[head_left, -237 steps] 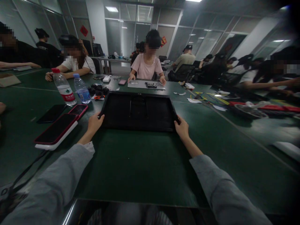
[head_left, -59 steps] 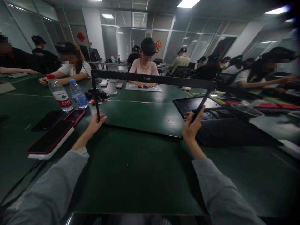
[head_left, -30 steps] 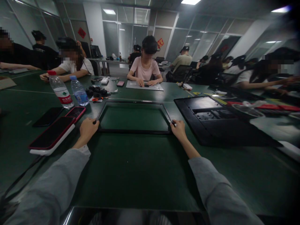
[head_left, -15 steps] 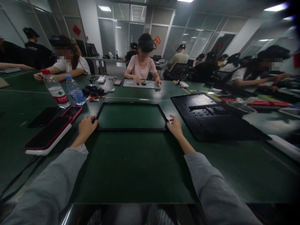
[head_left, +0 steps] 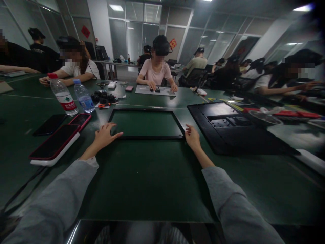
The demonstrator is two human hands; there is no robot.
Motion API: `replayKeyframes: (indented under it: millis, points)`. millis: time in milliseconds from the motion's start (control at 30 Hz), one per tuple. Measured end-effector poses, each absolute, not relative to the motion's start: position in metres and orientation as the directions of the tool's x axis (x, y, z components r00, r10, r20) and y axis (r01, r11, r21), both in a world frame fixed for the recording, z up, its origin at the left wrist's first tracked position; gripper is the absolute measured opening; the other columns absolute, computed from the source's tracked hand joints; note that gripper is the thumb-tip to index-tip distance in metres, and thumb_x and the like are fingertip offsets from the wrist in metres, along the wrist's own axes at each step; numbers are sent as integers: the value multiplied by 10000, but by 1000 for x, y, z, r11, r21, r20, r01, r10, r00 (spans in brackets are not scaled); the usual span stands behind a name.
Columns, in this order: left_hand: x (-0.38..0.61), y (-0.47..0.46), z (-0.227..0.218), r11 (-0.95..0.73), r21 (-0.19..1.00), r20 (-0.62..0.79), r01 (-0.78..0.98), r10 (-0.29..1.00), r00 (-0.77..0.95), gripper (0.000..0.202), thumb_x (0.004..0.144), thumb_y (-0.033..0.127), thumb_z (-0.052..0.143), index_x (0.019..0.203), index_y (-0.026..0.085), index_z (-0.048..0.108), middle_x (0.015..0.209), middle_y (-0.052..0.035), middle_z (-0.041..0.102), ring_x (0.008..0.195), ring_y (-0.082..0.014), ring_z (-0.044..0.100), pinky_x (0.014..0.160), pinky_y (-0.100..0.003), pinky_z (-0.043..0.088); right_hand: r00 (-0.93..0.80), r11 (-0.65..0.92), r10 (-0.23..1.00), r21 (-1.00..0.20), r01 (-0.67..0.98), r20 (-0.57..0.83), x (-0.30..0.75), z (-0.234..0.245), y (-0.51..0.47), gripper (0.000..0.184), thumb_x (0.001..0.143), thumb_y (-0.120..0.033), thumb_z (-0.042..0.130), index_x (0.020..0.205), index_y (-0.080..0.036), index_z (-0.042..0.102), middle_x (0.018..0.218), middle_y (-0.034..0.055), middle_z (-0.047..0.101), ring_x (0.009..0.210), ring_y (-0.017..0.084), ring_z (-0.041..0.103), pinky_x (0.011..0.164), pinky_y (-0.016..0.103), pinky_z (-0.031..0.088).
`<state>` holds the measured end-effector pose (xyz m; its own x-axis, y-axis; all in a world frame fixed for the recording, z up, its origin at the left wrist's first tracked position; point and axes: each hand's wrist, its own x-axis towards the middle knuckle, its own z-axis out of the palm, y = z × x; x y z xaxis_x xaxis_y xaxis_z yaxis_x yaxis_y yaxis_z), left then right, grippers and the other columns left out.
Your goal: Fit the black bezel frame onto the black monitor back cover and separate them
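A thin black rectangular bezel (head_left: 152,138), like a monitor's front frame, lies on the green table (head_left: 149,176) ahead of me. My left hand (head_left: 104,136) is at its near left corner, fingers spread, with the thumb pointing right along the near edge. Whether that hand touches the bezel, I cannot tell. At the near right corner, my right hand (head_left: 193,137) has its fingers bent round the side bar and grips it. Right of the bezel rests a large black plastic back panel (head_left: 228,137) with a recessed middle.
On the left are two water bottles (head_left: 64,98), phones (head_left: 54,140) and a white box-like item (head_left: 57,159) under one phone. Black parts (head_left: 104,98) lie beyond them. Across the table a person in pink (head_left: 154,73) handles small parts on a grey board (head_left: 142,90).
My left hand has let go of the bezel's left bar, spread its fingers and moved right over the near corner. My right hand keeps its hold. The view has shifted slightly.
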<state>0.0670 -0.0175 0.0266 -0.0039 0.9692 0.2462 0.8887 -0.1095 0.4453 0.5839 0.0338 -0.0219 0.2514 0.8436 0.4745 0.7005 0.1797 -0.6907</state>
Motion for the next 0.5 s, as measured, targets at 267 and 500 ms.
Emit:
replayKeyframes:
  millis: [267, 500]
  points:
    - [68, -20, 38, -177, 432, 146, 884, 981, 124, 521, 789, 729, 752, 1000, 254, 780, 1273, -113, 742, 1205, -373, 647, 1012, -520, 487, 228, 202, 867, -731, 651, 443, 576, -10, 29, 584, 853, -277, 516, 1414, -152, 624, 1164, 188, 742, 1046, 298, 727, 1025, 549, 580]
    - [59, -14, 40, -29, 574, 100, 818, 994, -35, 580, 703, 776, 787, 957, 256, 802, 1092, -107, 800, 1017, -335, 719, 864, -426, 516, 430, 21, 604, -553, 833, 671, 637, 31, 12, 709, 845, -200, 524, 1545, -100, 477, 1432, 282, 540, 1441, 403, 451, 1222, 687, 307]
